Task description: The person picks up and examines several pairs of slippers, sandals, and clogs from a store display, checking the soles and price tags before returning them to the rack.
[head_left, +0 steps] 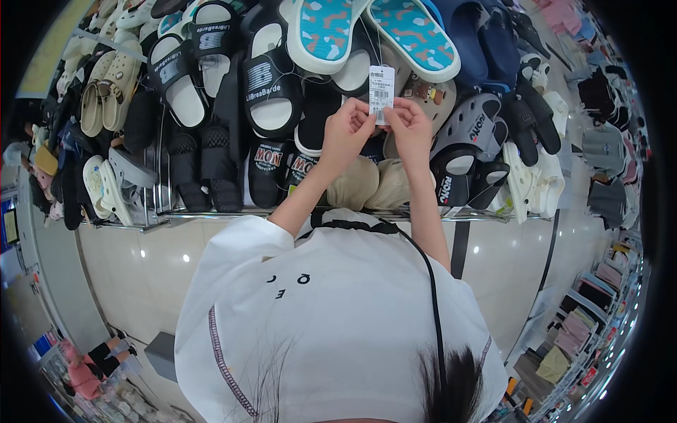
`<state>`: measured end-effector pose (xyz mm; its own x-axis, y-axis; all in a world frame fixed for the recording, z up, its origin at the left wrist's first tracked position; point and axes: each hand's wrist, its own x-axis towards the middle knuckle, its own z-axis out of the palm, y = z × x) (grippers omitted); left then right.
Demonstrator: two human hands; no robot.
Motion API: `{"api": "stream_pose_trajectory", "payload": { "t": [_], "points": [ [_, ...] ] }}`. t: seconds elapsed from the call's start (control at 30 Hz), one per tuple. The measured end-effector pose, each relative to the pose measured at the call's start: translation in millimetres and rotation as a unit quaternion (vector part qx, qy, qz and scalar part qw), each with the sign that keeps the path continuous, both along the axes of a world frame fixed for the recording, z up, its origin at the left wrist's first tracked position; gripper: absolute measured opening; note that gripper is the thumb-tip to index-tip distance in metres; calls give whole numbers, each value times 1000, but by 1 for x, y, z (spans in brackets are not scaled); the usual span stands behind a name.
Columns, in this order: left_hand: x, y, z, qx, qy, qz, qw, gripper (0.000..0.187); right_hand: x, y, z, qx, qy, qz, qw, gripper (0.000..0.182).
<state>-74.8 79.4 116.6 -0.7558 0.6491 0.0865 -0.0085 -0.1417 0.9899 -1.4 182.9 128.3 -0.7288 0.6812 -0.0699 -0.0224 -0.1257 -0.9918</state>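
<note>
Between both hands is a white paper price tag (pixel 381 88) with printed text and a barcode. My left hand (pixel 350 127) pinches its lower left edge, and my right hand (pixel 408 127) pinches its lower right edge. A thin string runs up from the tag toward a pair of white slippers (pixel 321 35) with blue, orange and white patterned insoles. Black slides (pixel 271 92) with white insoles lie left of my left hand. A beige clog (pixel 431 99) with a bear charm sits behind my right hand, partly hidden. Below the hands are beige rounded shoes (pixel 370 182).
Many slippers and clogs fill the metal rack (pixel 169 213), including grey clogs (pixel 474 123) and white clogs (pixel 518 180) on the right. Clothing racks (pixel 606 162) stand farther right. A person in a pink top (pixel 83 377) is at the lower left.
</note>
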Motion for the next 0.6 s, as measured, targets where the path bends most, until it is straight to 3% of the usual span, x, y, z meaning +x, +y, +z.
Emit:
{"api": "stream_pose_trajectory", "payload": {
  "t": [0.23,0.3,0.37,0.5,0.6],
  "points": [
    [4,-1,12,-13,11,-2,1000,8,-4,-15,-2,78,53,-22,995,23],
    [8,1,20,31,-2,5,1000,14,-5,-21,-1,105,45,-31,993,22],
    [8,6,10,26,56,23,998,18,-7,-22,0,-23,96,-34,995,23],
    [6,3,8,-39,215,4,976,26,-2,-16,-9,-65,82,-8,994,23],
    [7,1,13,-37,181,-22,983,25,0,-16,-3,-144,67,-57,986,24]
  ]
}}
